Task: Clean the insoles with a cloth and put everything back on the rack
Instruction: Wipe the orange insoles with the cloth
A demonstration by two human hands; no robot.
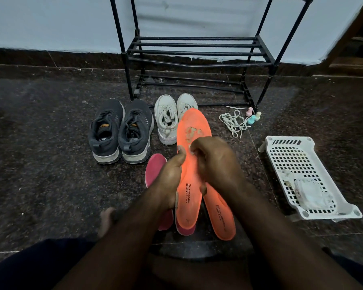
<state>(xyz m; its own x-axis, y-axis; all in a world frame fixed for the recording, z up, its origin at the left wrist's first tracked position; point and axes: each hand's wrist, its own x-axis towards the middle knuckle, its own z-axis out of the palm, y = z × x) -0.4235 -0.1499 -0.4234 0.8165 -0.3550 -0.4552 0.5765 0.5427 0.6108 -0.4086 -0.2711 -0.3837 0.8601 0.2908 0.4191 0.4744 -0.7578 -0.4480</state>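
The left hand (pixel 172 181) grips an orange insole (pixel 192 155) along its left edge, thumb on top, holding it tilted with the toe end pointing away toward the rack (pixel 197 53). The right hand (pixel 216 162) rests curled on the insole's upper face near the middle, fingertips (pixel 194 150) pressed beside a worn, pale patch; whether it holds a cloth I cannot tell. A second orange insole (pixel 220 216) lies on the floor (pixel 50 143) just under and right of the held one. Two pink insoles (pixel 154 168) lie beneath and to the left, partly covered. Beyond them stand a grey pair of shoes (pixel 120 130) and a white pair (pixel 168 118), both in front of the black rack. White laces (pixel 234 122) and small pastel bottles (pixel 253 118) lie by the rack's right leg. A white basket (pixel 302 155) lies at the right, with something white inside.
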